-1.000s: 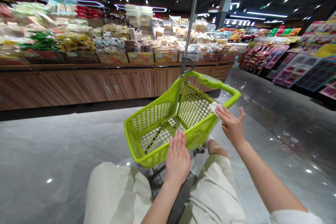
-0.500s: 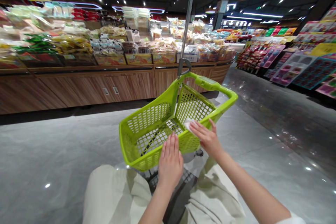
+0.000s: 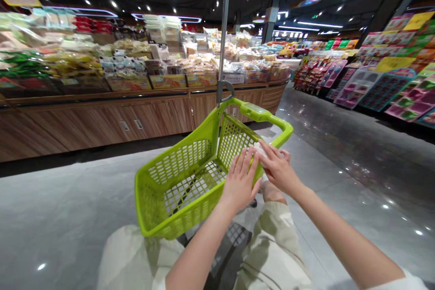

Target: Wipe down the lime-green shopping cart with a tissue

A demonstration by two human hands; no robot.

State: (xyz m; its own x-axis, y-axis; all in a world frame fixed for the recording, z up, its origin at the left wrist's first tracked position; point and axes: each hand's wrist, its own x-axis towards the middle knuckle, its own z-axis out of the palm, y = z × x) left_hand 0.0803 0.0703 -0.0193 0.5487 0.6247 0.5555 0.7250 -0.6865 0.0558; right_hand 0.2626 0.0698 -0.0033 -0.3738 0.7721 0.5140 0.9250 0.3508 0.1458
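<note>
A green plastic shopping cart (image 3: 183,210) stands in front of my knees, its basket showing a bare lattice floor. My right hand (image 3: 279,167) presses a white tissue (image 3: 259,147) against the near rim, close to the handle end. The fingers cover most of the tissue. My left hand (image 3: 238,186) lies over the same rim just left of it, fingers stretched out and slightly apart. Its fingertips reach the tissue's edge; whether they hold it I cannot tell. The cart's green handle (image 3: 285,129) rises beyond my right hand.
A grey pole (image 3: 224,31) rises from the cart's far corner. Behind runs a wood-panelled counter (image 3: 163,115) heaped with packaged food. Shelves of packs (image 3: 380,86) line the right side. Glossy grey floor (image 3: 68,204) surrounds the cart.
My left hand has slid along the rim towards the handle, up beside my right hand. The right hand and tissue have also moved nearer the handle. The view has turned slightly right.
</note>
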